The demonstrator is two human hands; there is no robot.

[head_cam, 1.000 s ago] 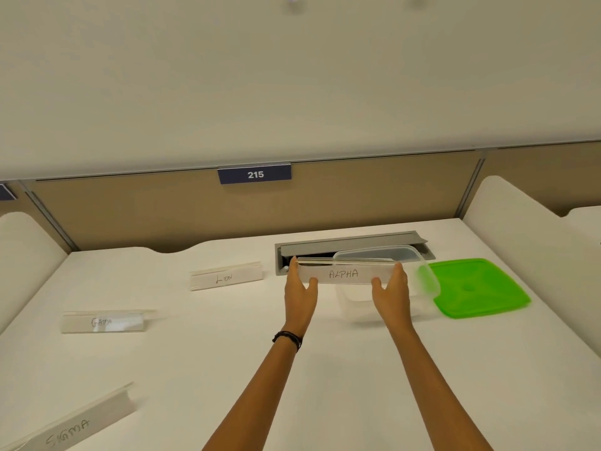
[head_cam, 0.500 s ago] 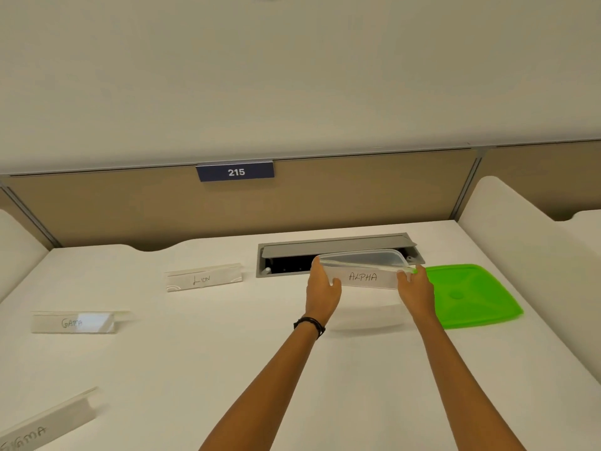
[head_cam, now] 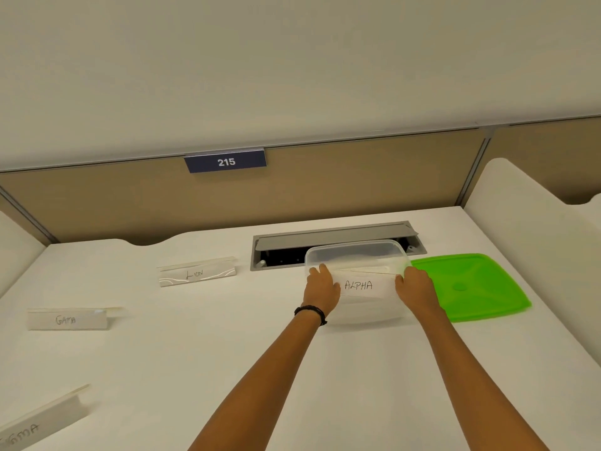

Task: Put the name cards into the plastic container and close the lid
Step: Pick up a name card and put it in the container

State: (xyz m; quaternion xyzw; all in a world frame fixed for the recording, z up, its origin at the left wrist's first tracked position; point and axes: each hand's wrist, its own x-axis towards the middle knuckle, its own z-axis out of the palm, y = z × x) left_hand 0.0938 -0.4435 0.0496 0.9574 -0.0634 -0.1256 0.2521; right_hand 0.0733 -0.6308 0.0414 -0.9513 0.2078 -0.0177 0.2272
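Observation:
A clear plastic container (head_cam: 357,250) stands open on the white table. Both hands hold the ALPHA name card (head_cam: 361,284) by its ends at the container's near side, seemingly inside it: my left hand (head_cam: 322,286) on the left end, my right hand (head_cam: 414,288) on the right end. The green lid (head_cam: 468,286) lies flat just right of the container. Three more name cards stand on the table: LION (head_cam: 196,273), GAMA (head_cam: 68,319) and SIGMA (head_cam: 35,424) at the lower left edge.
A grey cable hatch (head_cam: 331,239) is open in the table just behind the container. A tan partition with a "215" sign (head_cam: 225,161) closes the back. White side dividers (head_cam: 527,222) flank the desk.
Both hands have lowered the ALPHA card from above the container's rim down to its near side. The view has shifted a little to the right.

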